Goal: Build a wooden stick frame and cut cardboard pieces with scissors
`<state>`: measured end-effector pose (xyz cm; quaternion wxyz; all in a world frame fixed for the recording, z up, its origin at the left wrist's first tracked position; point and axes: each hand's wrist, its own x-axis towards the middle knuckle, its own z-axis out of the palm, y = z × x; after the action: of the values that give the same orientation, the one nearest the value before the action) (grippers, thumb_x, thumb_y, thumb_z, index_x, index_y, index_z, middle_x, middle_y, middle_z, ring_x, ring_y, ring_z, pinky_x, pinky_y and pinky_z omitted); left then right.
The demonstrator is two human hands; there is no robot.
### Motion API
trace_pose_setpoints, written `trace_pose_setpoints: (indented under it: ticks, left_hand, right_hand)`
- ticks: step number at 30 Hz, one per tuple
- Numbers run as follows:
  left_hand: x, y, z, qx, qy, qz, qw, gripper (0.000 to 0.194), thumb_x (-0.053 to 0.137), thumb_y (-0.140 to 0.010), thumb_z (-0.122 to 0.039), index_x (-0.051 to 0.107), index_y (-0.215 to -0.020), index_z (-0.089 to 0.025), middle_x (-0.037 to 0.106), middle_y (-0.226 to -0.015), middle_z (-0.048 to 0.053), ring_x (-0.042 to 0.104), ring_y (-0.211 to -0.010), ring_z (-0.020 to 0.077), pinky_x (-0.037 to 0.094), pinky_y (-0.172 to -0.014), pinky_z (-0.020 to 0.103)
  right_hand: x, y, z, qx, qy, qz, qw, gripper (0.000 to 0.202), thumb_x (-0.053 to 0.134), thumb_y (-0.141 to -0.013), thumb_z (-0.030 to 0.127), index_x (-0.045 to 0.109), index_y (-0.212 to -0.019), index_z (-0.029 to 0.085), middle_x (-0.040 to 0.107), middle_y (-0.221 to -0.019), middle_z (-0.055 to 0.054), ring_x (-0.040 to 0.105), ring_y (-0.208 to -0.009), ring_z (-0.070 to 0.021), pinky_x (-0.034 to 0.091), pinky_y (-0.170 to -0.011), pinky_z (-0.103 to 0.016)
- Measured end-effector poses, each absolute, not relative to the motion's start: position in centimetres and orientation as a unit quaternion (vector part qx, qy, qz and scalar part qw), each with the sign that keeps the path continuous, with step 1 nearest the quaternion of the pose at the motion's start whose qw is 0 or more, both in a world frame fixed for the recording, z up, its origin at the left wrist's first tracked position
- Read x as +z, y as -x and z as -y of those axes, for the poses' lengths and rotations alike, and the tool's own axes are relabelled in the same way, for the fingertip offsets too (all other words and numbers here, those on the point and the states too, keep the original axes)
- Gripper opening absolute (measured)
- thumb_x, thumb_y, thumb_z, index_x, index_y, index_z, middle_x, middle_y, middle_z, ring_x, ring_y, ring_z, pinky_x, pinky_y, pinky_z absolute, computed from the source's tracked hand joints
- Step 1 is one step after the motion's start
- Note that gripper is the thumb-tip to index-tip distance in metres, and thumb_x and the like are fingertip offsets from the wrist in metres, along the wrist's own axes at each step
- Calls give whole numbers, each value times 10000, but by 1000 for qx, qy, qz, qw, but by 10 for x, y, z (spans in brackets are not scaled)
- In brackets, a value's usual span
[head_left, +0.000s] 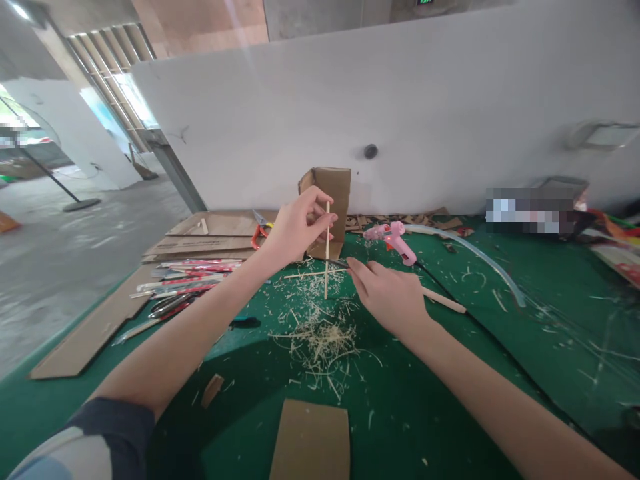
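Note:
My left hand (305,223) pinches a thin wooden stick (327,283) near its top and holds it upright above the table. Closed round a long pale wooden handle, my right hand (387,293) grips a carving knife (445,300). Its short dark blade reaches the stick below my left fingers and appears to touch it. Behind the upright stick, another thin stick (300,275) lies crosswise. Curly wood shavings (325,340) are heaped and scattered beneath my hands. A folded piece of cardboard (334,193) stands just behind my left hand.
Right of centre lies a pink glue gun (395,240) with a black cord. Scissors (260,230) rest on cardboard sheets (210,245) at the left, near packaged pens or brushes (185,277). A cardboard piece (313,440) lies in front. A white wall (425,113) closes off the back.

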<state>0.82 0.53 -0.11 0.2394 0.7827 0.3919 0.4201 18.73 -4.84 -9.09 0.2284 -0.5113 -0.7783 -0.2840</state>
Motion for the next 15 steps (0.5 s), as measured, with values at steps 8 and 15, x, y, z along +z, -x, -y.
trace_pose_setpoints:
  ticks: [8,15]
  left_hand:
    - [-2,-7,-5,422,-791,-379,232,142,498,-854,-256,453,-983,-216,602,-787,-3,636,-601,101,522,-557,202]
    - [-3,-7,-7,418,-793,-383,224,149,505,-854,-257,454,-987,-217,605,-794,1,633,-591,95,522,-558,199]
  right_hand:
    - [-92,-186,53,-253,528,789,187,317,358,-922,237,585,-1143,236,636,-653,-14,481,-438,-99,97,-462,-267]
    - [-86,-185,48,-230,537,787,201,357,303,-950,309,568,-1183,257,642,-670,-31,505,-480,-109,108,-468,-267]
